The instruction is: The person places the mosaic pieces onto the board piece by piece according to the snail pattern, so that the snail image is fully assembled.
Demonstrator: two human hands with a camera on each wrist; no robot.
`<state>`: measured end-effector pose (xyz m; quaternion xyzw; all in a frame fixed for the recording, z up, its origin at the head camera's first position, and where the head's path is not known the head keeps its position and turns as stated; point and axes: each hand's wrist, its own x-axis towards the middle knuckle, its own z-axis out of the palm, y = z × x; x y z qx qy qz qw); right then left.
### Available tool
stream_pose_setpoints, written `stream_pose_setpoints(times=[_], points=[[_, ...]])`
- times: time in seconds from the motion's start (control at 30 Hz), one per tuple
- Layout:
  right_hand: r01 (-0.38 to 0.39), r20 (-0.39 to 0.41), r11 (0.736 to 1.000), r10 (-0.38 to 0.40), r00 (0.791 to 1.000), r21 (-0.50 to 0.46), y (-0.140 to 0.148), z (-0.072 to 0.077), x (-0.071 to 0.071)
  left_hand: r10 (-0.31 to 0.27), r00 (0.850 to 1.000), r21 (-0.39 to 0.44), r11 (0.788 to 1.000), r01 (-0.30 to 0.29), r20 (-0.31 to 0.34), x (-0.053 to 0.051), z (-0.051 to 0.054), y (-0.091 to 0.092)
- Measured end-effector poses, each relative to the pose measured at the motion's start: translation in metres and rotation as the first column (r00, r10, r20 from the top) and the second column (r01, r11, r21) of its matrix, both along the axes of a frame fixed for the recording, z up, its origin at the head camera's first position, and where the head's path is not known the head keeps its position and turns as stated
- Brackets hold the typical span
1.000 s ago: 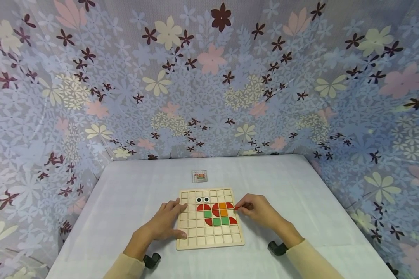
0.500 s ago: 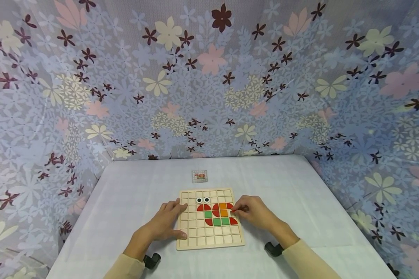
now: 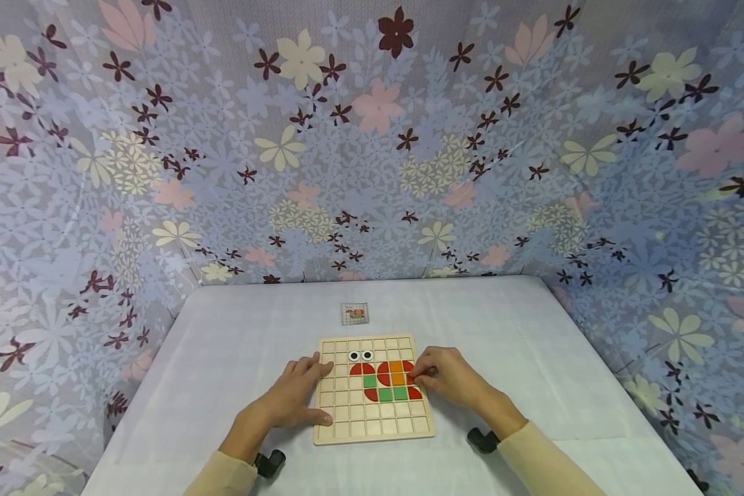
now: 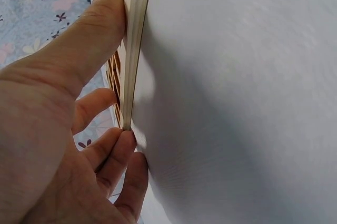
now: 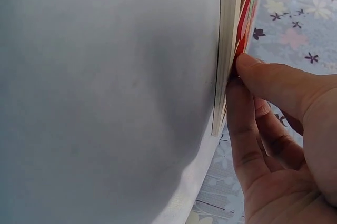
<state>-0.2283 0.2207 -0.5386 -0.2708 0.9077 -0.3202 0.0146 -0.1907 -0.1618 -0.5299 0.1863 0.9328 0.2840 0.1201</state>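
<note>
A wooden grid board (image 3: 382, 428) lies on the table with coloured tiles in some cells: red quarter-rounds (image 3: 370, 395), green squares (image 3: 385, 393), orange squares (image 3: 397, 373) and two eye tiles (image 3: 360, 356). The left hand (image 3: 290, 396) rests spread on the board's left edge; in the left wrist view its thumb (image 4: 84, 40) lies over the rim. At the right edge, the right hand (image 3: 449, 375) pinches a small red tile (image 3: 410, 377) over a cell between two red quarter-rounds. Fingers partly hide that tile, so its exact shape cannot be seen.
A small picture card (image 3: 355, 313) with a similar coloured figure lies behind the board. White cloth covers the table (image 3: 254, 310). Flowered curtains (image 3: 372, 172) rise at the back and sides. Black wrist-camera mounts (image 3: 483, 441) sit under both wrists.
The right hand has moved slightly left, bringing the red tile from beside the board's right edge to over a cell. The left hand stays in place.
</note>
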Motion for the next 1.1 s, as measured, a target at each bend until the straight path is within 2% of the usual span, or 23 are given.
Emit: stream_pose_setpoints(times=[0.3,0.53,0.73,1.1], points=[[0.010,0.005,0.999,-0.011,1.000,0.032,-0.004,0.003,-0.001,0.004,1.000,-0.013,1.000,-0.004,0.004,-0.001,0.002,0.000],[-0.015,-0.012,0.999,0.015,1.000,0.050,-0.006,0.005,-0.003,0.007,1.000,-0.009,1.000,-0.007,0.015,0.000,0.003,0.001],[-0.016,0.005,0.997,0.016,1.000,0.074,-0.009,0.005,-0.007,0.008,1.000,-0.014,1.000,-0.008,0.017,0.000,0.003,0.002],[-0.026,-0.039,0.997,0.029,0.999,0.071,-0.011,0.006,-0.009,0.017,1.000,-0.019,1.000,-0.016,0.025,-0.001,0.004,0.002]])
